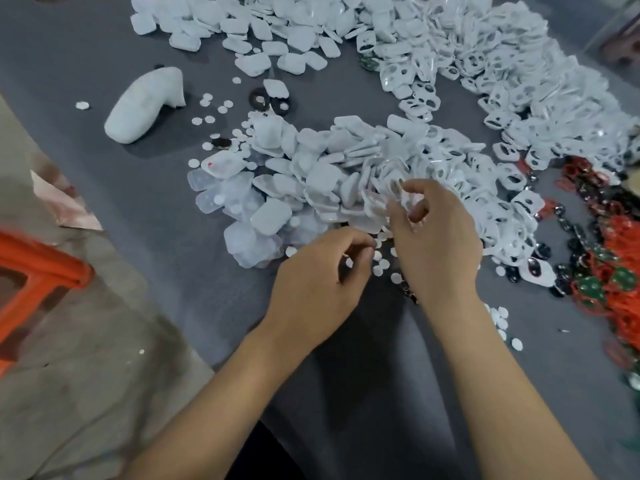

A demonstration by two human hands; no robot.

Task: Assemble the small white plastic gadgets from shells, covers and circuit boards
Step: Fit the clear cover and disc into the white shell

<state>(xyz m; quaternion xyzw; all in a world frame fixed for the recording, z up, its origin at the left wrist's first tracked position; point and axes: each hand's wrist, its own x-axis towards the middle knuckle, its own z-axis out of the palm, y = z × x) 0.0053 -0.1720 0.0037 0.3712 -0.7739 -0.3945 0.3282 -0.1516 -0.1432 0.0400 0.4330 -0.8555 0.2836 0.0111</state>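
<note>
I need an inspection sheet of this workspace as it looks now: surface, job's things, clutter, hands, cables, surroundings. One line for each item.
Surface: dark grey table covering, mostly hidden under loose parts.
Job's things: heap of white covers in the middle; white shells with openings to the right; green and red circuit boards at the right edge; small white discs near the hands.
Clutter: white wrapped bundle at the left.
Hands: left hand curled, whether it pinches a disc cannot be told; right hand pinches a white part at the heap's edge.
Cables: nothing seen.
Surroundings: orange frame and concrete floor at the left.
</note>
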